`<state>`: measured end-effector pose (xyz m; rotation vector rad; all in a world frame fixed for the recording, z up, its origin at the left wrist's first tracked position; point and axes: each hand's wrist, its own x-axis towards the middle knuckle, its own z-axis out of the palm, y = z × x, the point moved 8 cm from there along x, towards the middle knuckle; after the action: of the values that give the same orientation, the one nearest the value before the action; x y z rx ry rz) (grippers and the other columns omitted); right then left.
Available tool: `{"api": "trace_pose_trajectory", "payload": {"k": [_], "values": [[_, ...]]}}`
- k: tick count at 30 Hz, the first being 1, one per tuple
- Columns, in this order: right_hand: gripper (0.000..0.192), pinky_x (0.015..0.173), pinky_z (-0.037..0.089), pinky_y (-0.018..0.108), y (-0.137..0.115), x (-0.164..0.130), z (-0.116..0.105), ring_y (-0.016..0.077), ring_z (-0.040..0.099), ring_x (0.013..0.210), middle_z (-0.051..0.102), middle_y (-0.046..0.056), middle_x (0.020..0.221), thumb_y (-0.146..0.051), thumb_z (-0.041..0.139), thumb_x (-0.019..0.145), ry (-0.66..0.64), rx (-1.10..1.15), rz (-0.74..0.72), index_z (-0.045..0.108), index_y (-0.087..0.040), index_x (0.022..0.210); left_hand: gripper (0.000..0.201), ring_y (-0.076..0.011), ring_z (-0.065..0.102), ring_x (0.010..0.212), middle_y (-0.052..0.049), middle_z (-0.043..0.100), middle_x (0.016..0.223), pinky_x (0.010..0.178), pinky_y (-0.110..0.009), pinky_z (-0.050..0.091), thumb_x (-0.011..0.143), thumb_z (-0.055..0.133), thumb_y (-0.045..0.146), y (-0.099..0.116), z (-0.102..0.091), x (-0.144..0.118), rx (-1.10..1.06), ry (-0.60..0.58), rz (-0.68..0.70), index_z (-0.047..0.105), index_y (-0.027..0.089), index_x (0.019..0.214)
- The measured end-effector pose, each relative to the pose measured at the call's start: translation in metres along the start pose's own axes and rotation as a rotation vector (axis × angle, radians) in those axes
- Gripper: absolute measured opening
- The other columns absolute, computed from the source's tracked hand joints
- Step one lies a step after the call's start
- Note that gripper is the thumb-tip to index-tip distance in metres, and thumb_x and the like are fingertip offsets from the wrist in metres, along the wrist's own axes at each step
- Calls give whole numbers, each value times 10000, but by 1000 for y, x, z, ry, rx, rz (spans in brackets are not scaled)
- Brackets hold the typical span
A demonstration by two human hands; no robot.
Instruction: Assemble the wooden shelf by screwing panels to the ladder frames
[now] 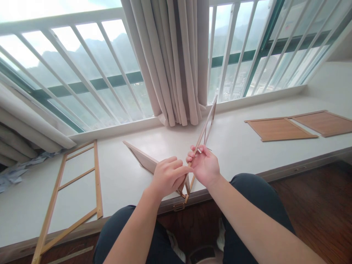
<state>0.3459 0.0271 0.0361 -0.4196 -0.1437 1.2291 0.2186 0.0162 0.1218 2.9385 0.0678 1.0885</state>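
A narrow wooden frame (202, 135) stands tilted on the white ledge, its far end near the curtain and its lower end at the ledge's front edge. Curled around its edge from the right are the fingers of my right hand (205, 167), palm turned up. A short, thin dark piece sticks out by those fingers, too small to name. My left hand (168, 176) is closed at the frame's near part, index finger reaching toward my right hand; its grip is partly hidden. A slanted flat panel (141, 158) sits behind my left hand, seemingly joined to the frame near the bottom.
A ladder-like wooden frame (97, 176) lies at the left, overhanging the white ledge (233, 161). Two brown panels (280, 130) lie at the right. Behind the ledge hang a beige curtain (170, 66) and barred windows. Papers (16, 172) lie at the far left.
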Motion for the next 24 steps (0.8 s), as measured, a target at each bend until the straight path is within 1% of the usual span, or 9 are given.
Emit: {"api": "trace_pose_trajectory", "payload": {"k": [2,4,5,7,10,14,19,24], "values": [[235,505,418,228,3,0,5,98,454,520,536,-11,758,-278,499,935,66,110,21,336,-212,779,278,-121,362,613,19,474,625,600,-262,296,949,464,68,-1,-2,-5,-6,125,5,699,210,989],[220,442,321,196,4,-1,8,83,374,474,489,-14,727,-245,436,949,131,161,13,314,-207,770,277,-114,344,598,25,450,614,592,-258,279,917,463,30,-3,-3,-10,-7,267,-2,674,192,994],[213,425,288,189,4,-1,9,79,348,462,475,-16,720,-228,419,946,157,168,6,305,-206,767,278,-112,342,595,26,445,610,591,-256,275,905,467,20,-4,-2,-12,-2,321,-1,667,189,999],[197,403,242,181,3,1,10,72,313,446,460,-20,716,-202,409,929,193,174,-9,296,-205,767,272,-111,343,594,27,446,606,593,-251,273,893,481,19,-4,3,-12,20,385,10,660,191,1005],[190,391,216,175,-1,5,8,65,292,438,446,-27,713,-201,418,908,207,190,-40,287,-207,772,256,-110,334,585,31,446,598,594,-245,272,890,495,24,-5,9,-7,51,445,24,651,197,997],[196,387,222,170,-7,14,5,64,293,437,443,-28,709,-211,419,915,183,210,-62,281,-209,776,246,-103,336,558,39,452,591,594,-240,281,902,483,20,-9,13,-2,6,494,33,627,194,998],[207,379,226,167,-11,24,3,64,287,436,451,-29,706,-218,422,923,178,236,-73,279,-209,774,169,-104,372,532,30,493,592,586,-251,301,944,486,86,-14,19,2,-32,474,41,613,192,981],[207,372,211,167,-14,35,2,63,268,433,444,-34,700,-231,426,919,192,245,-85,277,-212,776,174,-107,360,546,24,491,592,582,-257,286,953,484,95,-20,23,4,-25,463,22,623,196,981]]}}
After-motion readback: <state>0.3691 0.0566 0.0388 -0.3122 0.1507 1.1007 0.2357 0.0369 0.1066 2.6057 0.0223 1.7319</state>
